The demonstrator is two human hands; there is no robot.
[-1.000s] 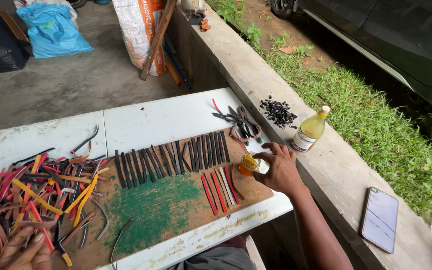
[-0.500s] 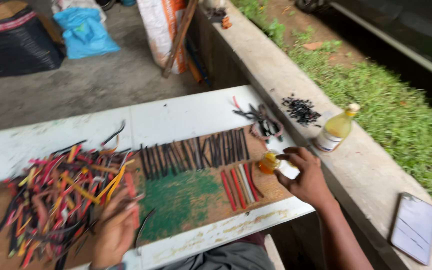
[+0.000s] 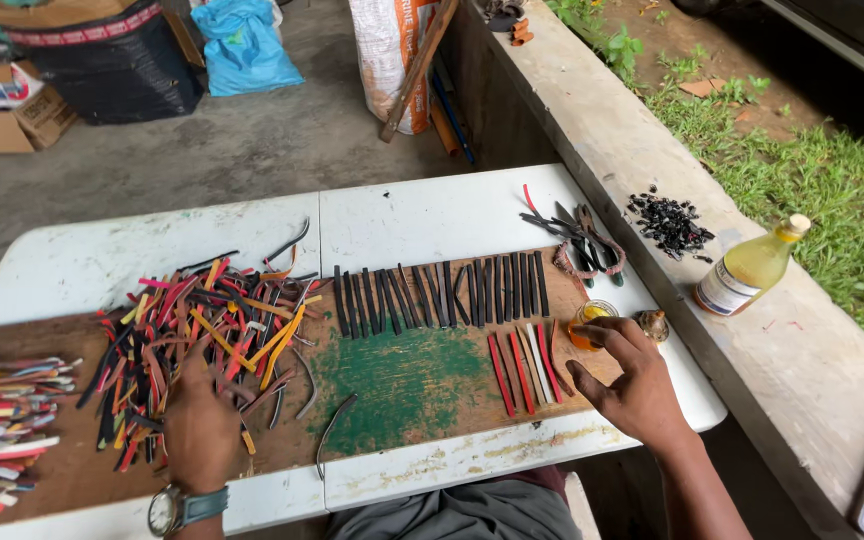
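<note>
On the white folding table [image 3: 422,215], a worn wooden board [image 3: 402,385] carries strips.
Left hand [image 3: 200,425] lies flat, fingers spread, on the heap of coloured strips [image 3: 207,325]; right hand [image 3: 630,385], fingers loosely spread, touches the small jar of yellow liquid [image 3: 590,322] beside red strips [image 3: 517,365].

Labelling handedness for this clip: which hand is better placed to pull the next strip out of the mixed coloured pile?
Left. The left hand already rests on the coloured strip pile. The right hand is across the board by the small yellow-filled cup, beyond the row of black strips.
</note>
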